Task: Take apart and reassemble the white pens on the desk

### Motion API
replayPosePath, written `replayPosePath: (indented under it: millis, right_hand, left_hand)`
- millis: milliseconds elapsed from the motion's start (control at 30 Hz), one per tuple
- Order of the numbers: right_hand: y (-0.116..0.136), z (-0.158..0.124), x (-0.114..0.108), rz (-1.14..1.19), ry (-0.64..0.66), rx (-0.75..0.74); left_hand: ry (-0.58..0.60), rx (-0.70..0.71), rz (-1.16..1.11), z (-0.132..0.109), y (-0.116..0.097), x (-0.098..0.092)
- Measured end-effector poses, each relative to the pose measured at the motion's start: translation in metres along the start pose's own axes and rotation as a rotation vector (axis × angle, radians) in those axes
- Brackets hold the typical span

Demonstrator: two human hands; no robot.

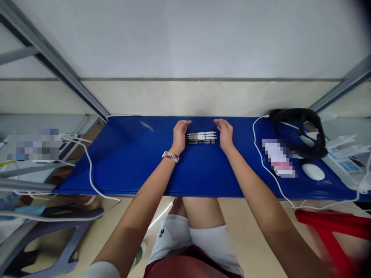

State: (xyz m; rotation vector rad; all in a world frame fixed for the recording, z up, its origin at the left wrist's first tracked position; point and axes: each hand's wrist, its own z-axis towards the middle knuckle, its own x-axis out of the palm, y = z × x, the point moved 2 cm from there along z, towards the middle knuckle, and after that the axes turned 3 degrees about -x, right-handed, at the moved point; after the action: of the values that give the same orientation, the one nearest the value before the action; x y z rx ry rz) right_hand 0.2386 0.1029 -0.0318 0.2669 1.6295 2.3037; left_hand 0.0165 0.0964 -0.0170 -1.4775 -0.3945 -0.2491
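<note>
Several white pens (202,136) lie side by side on the blue tabletop (139,162), pointing left and right, with dark tips toward the left. At their left ends stands my left hand (180,136), its fingers stretched out and slightly curved. A woven multicoloured band is around that wrist. My right hand (225,133) is at the other end of the pens, fingers extended and palm turned inward. Neither hand is closed around a pen. Whether the left palm touches the pen tips, I cannot tell.
On the right lie a black headband-like device (317,144), a blurred white-and-pink item (278,158), a white computer mouse (313,172) and a white cable (265,166). A red stool (333,227) stands below right. Another cable (90,170) hangs over the table's left side. Metal posts frame both sides.
</note>
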Motion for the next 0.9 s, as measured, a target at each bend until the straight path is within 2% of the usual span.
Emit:
replayPosePath:
  millis: [100, 200, 300, 433, 533, 667, 900]
  right_hand:
    - [-0.001, 0.006, -0.012, -0.131, -0.082, -0.047]
    - [0.000, 0.013, -0.024, -0.308, -0.082, -0.122]
    - [0.001, 0.020, -0.030, -0.454, -0.019, -0.196]
    - [-0.001, 0.026, -0.031, -0.602, 0.161, -0.320]
    - [-0.003, 0.030, -0.034, -0.658, 0.272, -0.343]
    - [-0.002, 0.037, -0.046, -0.700, 0.352, -0.336]
    - [0.000, 0.037, -0.052, -0.809, 0.320, -0.335]
  left_hand:
    - [-0.052, -0.036, -0.050, 0.007, 0.000, -0.009]
    - [-0.104, 0.045, 0.059, 0.015, -0.004, -0.021]
    - [-0.124, 0.145, 0.319, 0.023, -0.010, -0.034]
    - [-0.105, 0.351, 0.778, 0.035, -0.025, -0.050]
    - [-0.095, 0.387, 1.038, 0.041, -0.032, -0.058]
    - [0.058, 0.363, 1.309, 0.039, -0.033, -0.056]
    - [0.105, 0.368, 1.400, 0.023, -0.031, -0.041]
